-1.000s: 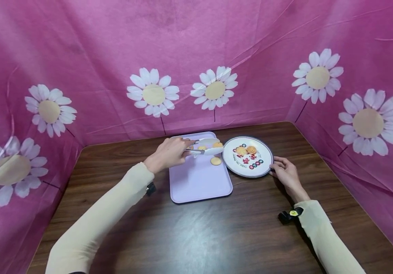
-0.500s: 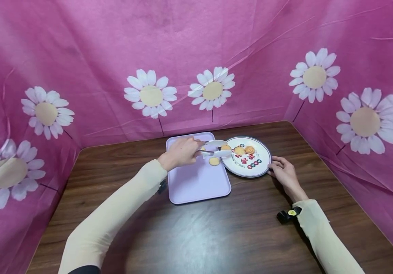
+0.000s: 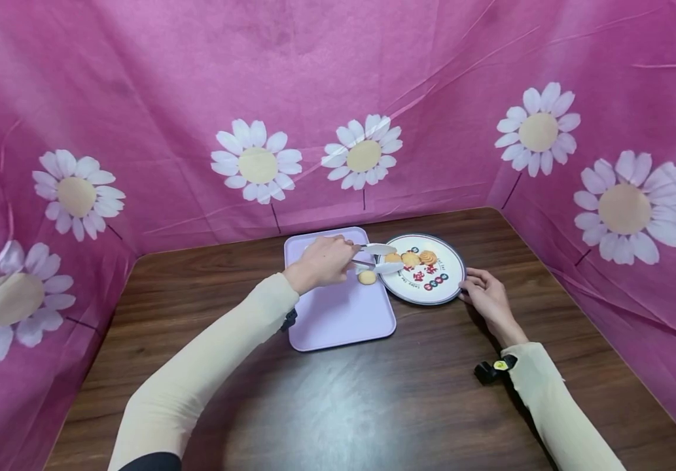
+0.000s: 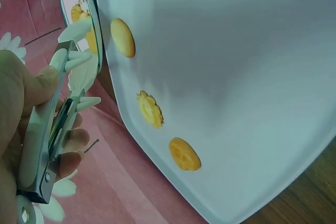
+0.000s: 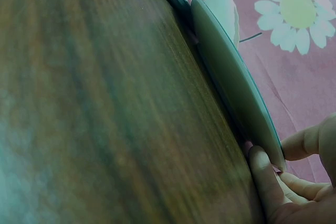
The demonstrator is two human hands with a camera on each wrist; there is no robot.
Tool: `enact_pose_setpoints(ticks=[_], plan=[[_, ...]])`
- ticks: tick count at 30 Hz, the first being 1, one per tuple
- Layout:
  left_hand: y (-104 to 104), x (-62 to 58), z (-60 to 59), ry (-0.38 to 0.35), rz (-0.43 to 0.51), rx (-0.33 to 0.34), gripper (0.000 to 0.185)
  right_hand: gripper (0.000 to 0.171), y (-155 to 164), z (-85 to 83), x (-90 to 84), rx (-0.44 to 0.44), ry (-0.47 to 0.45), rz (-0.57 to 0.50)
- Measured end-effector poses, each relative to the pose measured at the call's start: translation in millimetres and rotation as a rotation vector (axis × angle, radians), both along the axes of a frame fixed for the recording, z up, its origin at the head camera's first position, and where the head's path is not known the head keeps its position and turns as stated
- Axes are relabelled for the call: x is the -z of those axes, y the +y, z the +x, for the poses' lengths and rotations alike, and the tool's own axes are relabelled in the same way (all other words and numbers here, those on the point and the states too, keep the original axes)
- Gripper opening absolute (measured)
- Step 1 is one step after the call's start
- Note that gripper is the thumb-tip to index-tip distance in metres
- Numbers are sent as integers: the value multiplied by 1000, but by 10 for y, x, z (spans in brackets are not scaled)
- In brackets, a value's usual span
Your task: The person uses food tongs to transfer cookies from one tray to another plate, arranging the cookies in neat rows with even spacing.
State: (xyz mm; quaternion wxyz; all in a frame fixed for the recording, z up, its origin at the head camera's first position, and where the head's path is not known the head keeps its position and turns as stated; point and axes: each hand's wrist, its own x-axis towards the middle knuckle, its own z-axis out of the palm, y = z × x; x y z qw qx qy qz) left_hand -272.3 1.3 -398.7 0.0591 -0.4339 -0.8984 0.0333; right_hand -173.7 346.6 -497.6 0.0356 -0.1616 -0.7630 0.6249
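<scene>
My left hand (image 3: 328, 260) grips metal tongs (image 4: 39, 145) with white scalloped tips. In the head view the tips stand apart over the left side of a round white plate (image 3: 453, 263), with a cookie (image 3: 392, 258) between them. Whether the tips still squeeze it I cannot tell. Two more cookies (image 3: 428, 259) lie on the plate beside it. My right hand (image 3: 489, 297) pinches the plate's right rim, fingers above and below it in the right wrist view. On the lilac tray (image 3: 343, 317) lie an oval cookie (image 4: 123, 38), a scalloped cookie (image 4: 150, 109) and a round cookie (image 4: 185, 154).
Tray and plate stand side by side near the back of the brown wooden table (image 3: 326, 405), the plate's left edge close against the tray's right edge. A pink cloth (image 3: 314, 85) with white daisies hangs behind and at both sides.
My left hand has moved right with the tongs, bringing a cookie from the tray over the plate's left side. The right hand keeps its hold on the plate's rim.
</scene>
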Motion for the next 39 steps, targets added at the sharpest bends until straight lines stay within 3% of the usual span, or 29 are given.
enact_pose_setpoints(ticks=[39], plan=[[45, -48, 48, -3, -31, -32, 23, 54, 5, -5, 7, 13, -16, 7]])
